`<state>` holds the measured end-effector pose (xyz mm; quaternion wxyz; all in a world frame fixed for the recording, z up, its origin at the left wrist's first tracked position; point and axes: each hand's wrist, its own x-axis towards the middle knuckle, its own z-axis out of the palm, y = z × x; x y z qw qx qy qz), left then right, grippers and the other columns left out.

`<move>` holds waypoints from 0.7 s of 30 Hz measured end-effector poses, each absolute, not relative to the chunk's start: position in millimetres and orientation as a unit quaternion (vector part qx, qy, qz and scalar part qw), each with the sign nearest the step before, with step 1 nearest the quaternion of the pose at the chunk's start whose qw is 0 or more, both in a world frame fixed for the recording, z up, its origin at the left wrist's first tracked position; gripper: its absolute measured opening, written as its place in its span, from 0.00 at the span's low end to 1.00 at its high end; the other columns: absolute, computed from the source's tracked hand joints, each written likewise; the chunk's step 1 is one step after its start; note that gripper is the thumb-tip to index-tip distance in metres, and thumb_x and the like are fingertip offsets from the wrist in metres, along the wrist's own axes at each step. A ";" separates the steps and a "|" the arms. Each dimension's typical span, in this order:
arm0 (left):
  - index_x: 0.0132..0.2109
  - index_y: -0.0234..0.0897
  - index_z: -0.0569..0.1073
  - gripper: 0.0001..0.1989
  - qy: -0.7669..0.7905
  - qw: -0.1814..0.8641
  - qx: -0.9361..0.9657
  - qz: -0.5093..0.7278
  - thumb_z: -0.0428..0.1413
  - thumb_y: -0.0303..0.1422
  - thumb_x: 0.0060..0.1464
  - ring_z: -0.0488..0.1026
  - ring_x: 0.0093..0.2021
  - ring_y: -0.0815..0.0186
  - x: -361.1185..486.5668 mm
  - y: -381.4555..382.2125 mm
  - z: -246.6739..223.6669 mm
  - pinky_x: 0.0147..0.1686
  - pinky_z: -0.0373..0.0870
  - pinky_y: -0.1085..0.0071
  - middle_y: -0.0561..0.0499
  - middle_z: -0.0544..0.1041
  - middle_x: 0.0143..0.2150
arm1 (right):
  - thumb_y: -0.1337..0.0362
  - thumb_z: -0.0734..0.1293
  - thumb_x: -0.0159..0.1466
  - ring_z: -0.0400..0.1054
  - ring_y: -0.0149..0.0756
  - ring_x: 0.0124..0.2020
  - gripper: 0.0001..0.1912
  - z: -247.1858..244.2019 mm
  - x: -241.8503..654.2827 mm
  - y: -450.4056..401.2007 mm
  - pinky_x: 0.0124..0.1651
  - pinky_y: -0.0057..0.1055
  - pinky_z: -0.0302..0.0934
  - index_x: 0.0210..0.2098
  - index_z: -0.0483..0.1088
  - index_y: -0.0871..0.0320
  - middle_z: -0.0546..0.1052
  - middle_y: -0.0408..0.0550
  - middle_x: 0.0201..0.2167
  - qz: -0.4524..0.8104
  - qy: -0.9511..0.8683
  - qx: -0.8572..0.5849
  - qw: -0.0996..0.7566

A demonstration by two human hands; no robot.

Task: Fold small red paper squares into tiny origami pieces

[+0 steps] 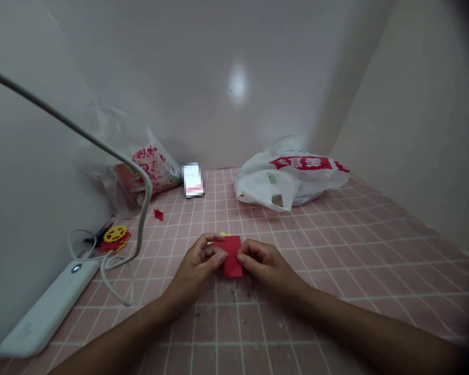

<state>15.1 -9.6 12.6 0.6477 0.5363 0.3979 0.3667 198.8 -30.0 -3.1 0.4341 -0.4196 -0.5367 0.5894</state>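
A small red sheet of paper [232, 255], roughly rectangular, is held up between my two hands above the pink tiled surface. My left hand [205, 255] pinches its left side, with the thumb in front and the fingers curled. On the opposite edge, my right hand [261, 260] grips the paper between thumb and index finger. Just behind the paper a bit of yellow paper [223, 233] peeks out; most of it is hidden. Further back on the left lies a small folded red paper piece [158, 214], touched by neither hand.
Yellow and red cut-paper shapes [116, 234] lie at left near a white power bank-like device [50, 307]. A pale cable [143, 224] arches over that side. Plastic bags stand at back left [156, 166] and back right [289, 177]. A lit phone [193, 180] leans between them.
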 end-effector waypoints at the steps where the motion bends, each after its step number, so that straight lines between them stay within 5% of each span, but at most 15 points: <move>1: 0.48 0.38 0.66 0.17 0.405 0.655 0.534 0.349 0.60 0.40 0.55 0.70 0.26 0.70 15.9 -10.0 11.5 0.28 0.66 0.74 0.55 0.74 0.29 | 0.60 0.64 0.64 0.60 0.27 0.18 0.10 -2.8 199.2 -29.6 0.22 0.25 0.54 0.27 0.63 0.57 0.67 0.38 0.18 0.580 -0.540 -0.424 0.440; 6: 0.33 0.32 0.71 0.16 0.403 0.693 0.536 0.265 0.62 0.42 0.51 0.65 0.22 0.72 21.8 -15.4 3.5 0.24 0.60 0.75 0.55 0.69 0.23 | 0.61 0.64 0.64 0.58 0.27 0.21 0.11 -4.5 198.7 -29.9 0.24 0.25 0.52 0.27 0.64 0.58 0.66 0.39 0.20 0.543 -0.552 -0.430 0.463; 14: 0.30 0.34 0.70 0.14 0.440 0.655 0.557 0.259 0.61 0.41 0.48 0.58 0.17 0.74 25.6 -20.6 14.0 0.19 0.51 0.76 0.59 0.66 0.18 | 0.58 0.63 0.65 0.57 0.26 0.17 0.11 -9.9 191.7 -37.1 0.21 0.24 0.52 0.29 0.63 0.56 0.65 0.37 0.18 0.596 -0.500 -0.416 0.471; 21: 0.25 0.33 0.71 0.21 0.429 0.653 0.557 0.283 0.57 0.48 0.52 0.66 0.21 0.71 23.2 -19.4 11.7 0.25 0.61 0.73 0.53 0.70 0.20 | 0.55 0.65 0.64 0.58 0.26 0.16 0.13 -8.6 191.4 -35.0 0.21 0.25 0.52 0.28 0.63 0.56 0.67 0.36 0.17 0.598 -0.505 -0.412 0.467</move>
